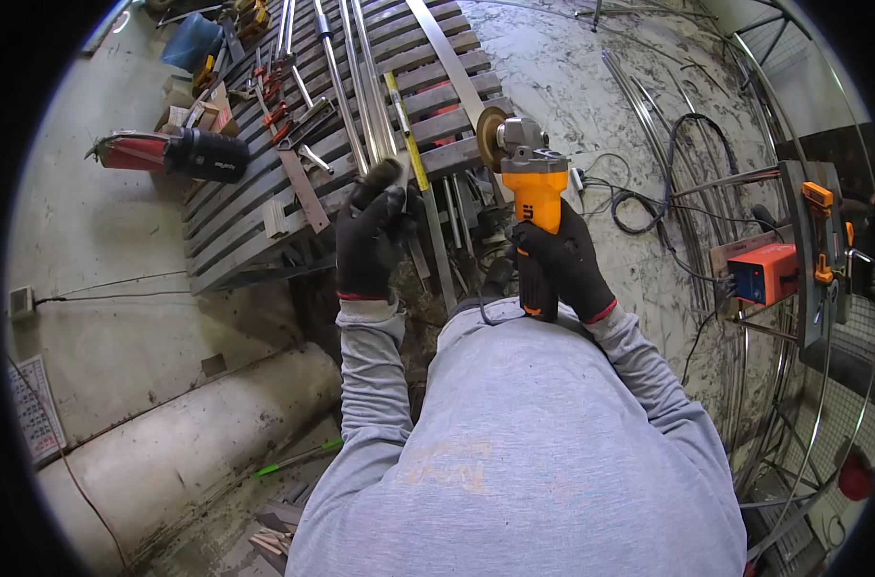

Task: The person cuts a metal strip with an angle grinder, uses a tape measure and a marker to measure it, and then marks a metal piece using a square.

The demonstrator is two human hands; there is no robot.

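My right hand [570, 258], in a black glove, is wrapped round the body of an orange and black angle grinder [536, 189]. The grinder stands upright before my chest, its brown disc [490, 137] facing left at the top. My left hand [368, 240], also gloved in black, is raised at the near ends of several shiny metal tubes [359, 87]. Its fingers are curled and slightly blurred around a small piece whose kind I cannot make out. Just right of that hand, a yellow spirit level [406, 130] lies on the slatted table [236, 252].
Clamps and hand tools [282, 120] lie on the slats at left, beside a black and red cylindrical container [173, 154]. Black cable [639, 216] loops over the floor at right, near an orange-red machine [762, 272]. A large pale pipe [197, 433] runs along the lower left.
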